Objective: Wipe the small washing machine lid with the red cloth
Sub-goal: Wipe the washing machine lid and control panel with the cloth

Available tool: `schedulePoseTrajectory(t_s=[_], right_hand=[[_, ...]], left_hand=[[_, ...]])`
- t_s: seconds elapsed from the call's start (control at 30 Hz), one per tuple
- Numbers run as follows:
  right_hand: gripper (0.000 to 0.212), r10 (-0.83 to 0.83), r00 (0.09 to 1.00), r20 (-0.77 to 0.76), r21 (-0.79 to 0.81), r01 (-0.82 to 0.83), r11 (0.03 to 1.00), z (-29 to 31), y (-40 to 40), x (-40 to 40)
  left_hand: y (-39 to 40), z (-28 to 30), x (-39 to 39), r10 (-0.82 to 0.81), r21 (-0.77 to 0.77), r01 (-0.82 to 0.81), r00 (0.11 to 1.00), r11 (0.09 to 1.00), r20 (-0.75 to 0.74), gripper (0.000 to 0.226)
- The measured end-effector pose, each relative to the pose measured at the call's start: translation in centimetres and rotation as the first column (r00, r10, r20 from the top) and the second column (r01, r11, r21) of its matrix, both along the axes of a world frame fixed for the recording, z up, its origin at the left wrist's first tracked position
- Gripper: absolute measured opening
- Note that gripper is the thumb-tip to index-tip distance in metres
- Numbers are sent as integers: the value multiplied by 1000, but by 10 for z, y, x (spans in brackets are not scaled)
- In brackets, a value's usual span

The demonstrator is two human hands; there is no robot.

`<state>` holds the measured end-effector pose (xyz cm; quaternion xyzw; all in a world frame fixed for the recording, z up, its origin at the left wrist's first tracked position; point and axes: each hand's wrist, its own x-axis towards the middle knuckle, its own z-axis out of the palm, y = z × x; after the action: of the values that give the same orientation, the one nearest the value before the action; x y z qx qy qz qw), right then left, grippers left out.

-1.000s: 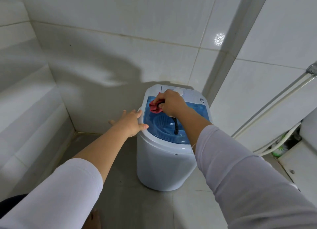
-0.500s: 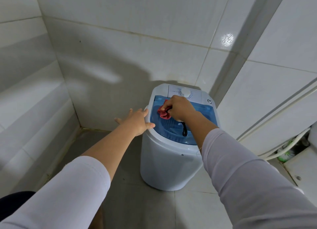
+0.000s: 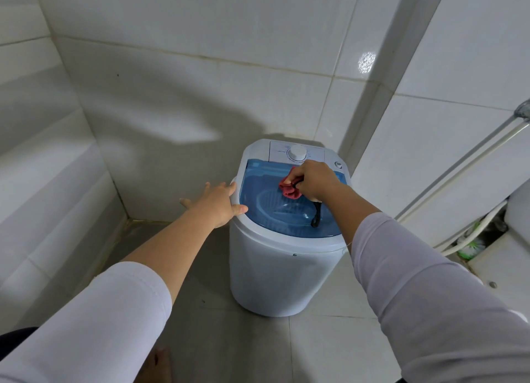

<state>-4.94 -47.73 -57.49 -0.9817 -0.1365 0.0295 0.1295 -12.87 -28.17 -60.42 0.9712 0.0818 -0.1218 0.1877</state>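
A small white washing machine (image 3: 282, 279) stands on the tiled floor in the wall corner. Its translucent blue lid (image 3: 258, 193) is closed, with a white dial (image 3: 297, 153) on the panel behind it. My right hand (image 3: 314, 182) is shut on a bunched red cloth (image 3: 289, 189) and presses it on the upper middle of the lid. A black cord or strap (image 3: 316, 215) hangs below that hand over the lid. My left hand (image 3: 216, 203) rests flat with fingers spread against the machine's left rim, thumb on the lid edge.
Tiled walls close in behind and to the left of the machine. At the right run a pipe and a white hose (image 3: 464, 164), with a green and white brush (image 3: 470, 243) on the floor and a white fixture (image 3: 507, 256). A bare foot (image 3: 156, 365) shows at the bottom.
My right hand has slid the red cloth from the lid's upper left toward the upper middle, uncovering the dial. The left hand stays on the rim.
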Motion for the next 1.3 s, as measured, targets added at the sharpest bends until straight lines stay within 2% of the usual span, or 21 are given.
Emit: schedulePoseTrajectory(t_s=[0.6,0.77,0.9,1.03,1.13,1.3], right_hand=[[34,-182,983,-2,77,182,980,-3,-83,-14],[32,-244,969,-49,197,249,948,-6,-97,-21],[32,-248,966,-69,196,257,946,0,-94,-24],[38,-192,981,-31,250,194,949,19,-70,-21],[37,-82,997,-2,255,80,964,35,-35,-19],[37,117,993,-21,128,-113,985,39,28,-22]], left_hand=[[-2,-4,2,18,12,-18,1000,1000,25,69],[3,-16,6,53,-41,-51,998,998,46,71],[2,-19,2,101,-139,-90,992,986,75,67],[2,-20,-5,68,-198,-45,992,979,107,65],[8,-21,-10,42,-242,-18,995,970,94,76],[9,-22,-17,37,-298,-13,997,955,73,92]])
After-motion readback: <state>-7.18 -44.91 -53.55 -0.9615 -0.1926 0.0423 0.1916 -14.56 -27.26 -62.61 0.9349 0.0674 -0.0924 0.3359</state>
